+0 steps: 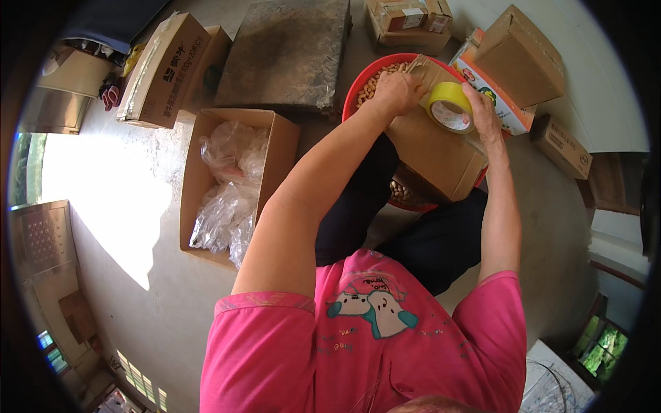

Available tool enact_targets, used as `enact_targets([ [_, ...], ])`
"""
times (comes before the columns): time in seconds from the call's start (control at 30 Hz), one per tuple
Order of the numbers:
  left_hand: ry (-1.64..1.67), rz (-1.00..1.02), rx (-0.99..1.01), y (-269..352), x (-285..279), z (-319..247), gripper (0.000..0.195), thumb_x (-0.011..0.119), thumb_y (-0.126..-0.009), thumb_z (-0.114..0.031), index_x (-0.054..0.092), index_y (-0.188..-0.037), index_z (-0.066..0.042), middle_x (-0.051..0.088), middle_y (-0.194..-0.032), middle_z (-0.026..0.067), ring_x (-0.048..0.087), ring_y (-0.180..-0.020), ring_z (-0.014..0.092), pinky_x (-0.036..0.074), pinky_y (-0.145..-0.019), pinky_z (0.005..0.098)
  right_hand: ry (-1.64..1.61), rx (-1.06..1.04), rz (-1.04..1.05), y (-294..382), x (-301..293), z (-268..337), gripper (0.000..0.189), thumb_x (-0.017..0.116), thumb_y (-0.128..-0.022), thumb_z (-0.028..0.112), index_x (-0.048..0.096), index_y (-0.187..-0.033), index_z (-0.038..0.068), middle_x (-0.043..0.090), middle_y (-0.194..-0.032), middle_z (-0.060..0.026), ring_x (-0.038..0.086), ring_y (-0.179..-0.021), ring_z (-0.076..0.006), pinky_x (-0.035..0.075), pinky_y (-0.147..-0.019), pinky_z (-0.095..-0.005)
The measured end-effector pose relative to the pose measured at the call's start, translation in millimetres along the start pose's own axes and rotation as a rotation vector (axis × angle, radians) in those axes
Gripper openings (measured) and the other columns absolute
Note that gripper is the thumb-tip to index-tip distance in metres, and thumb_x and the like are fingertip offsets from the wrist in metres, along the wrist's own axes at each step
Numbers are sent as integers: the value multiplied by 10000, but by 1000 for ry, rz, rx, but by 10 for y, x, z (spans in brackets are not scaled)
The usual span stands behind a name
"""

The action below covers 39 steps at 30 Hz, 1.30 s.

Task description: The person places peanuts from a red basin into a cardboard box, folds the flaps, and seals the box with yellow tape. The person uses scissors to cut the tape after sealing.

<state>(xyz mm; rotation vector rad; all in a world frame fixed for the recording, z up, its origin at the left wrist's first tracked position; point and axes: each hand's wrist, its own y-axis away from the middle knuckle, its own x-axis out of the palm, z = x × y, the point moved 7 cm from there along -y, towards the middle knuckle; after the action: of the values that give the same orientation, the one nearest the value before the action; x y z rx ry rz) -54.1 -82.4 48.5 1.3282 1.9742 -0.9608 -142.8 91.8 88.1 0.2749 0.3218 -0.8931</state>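
In my right hand [483,111] is a roll of yellow packing tape [450,107], gripped by its outer rim. My left hand [400,93] is just left of the roll, its fingers bent at the upper end of a cardboard box [431,147]; whether they pinch the tape's end or the cardboard cannot be told. The box lies across a red round basin [351,98] between my knees. Peanuts in their shells [366,89] show in the basin at the upper left of the box and below it.
An open carton [281,155] of clear plastic bags stands left of my legs. Beyond it are tall cartons [162,72] and a dark, worn flat-topped block [284,51]. More cartons [519,57] are stacked past the basin, and a small one [562,146] lies at the right.
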Motion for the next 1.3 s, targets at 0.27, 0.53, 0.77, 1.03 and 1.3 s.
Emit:
enact_targets([
  [0.27,-134,63,66,-23,88,-24,336,578,-949,-395,750,-1047,-124,655,-1208,121,537,-1240,348,420,-990,504,103,-30,11,1,20,43,575,504,-992,551,694,-892,17,582,-699,-3,500,-571,-111,403,-576,-267],
  [0.53,-243,7,101,-44,206,-72,312,572,-937,-365,765,-968,-123,640,-1161,117,542,-1172,319,404,-972,490,196,9,68,-70,-76,-54,590,562,-963,536,706,-1043,-31,684,-867,-58,603,-853,-149,478,-801,-301],
  [0.77,-243,72,94,-69,284,-119,318,556,-957,-390,757,-1028,-155,622,-1198,128,527,-1201,328,373,-991,508,178,51,100,-93,-170,-162,595,548,-964,540,724,-1050,-22,711,-907,-50,612,-852,-139,473,-826,-296],
  [1.03,-317,142,103,-89,410,-144,346,511,-982,-419,750,-1106,-202,593,-1248,138,495,-1231,328,363,-1016,503,174,13,87,-6,-212,-106,600,549,-965,536,726,-1017,-35,709,-904,-55,613,-860,-138,471,-828,-291],
  [1.3,-332,194,88,-81,377,-322,358,503,-990,-423,747,-1094,-182,621,-1237,101,523,-1218,286,357,-1027,508,179,26,77,26,-288,-128,584,558,-968,521,719,-987,-40,695,-879,-55,608,-841,-136,470,-814,-291],
])
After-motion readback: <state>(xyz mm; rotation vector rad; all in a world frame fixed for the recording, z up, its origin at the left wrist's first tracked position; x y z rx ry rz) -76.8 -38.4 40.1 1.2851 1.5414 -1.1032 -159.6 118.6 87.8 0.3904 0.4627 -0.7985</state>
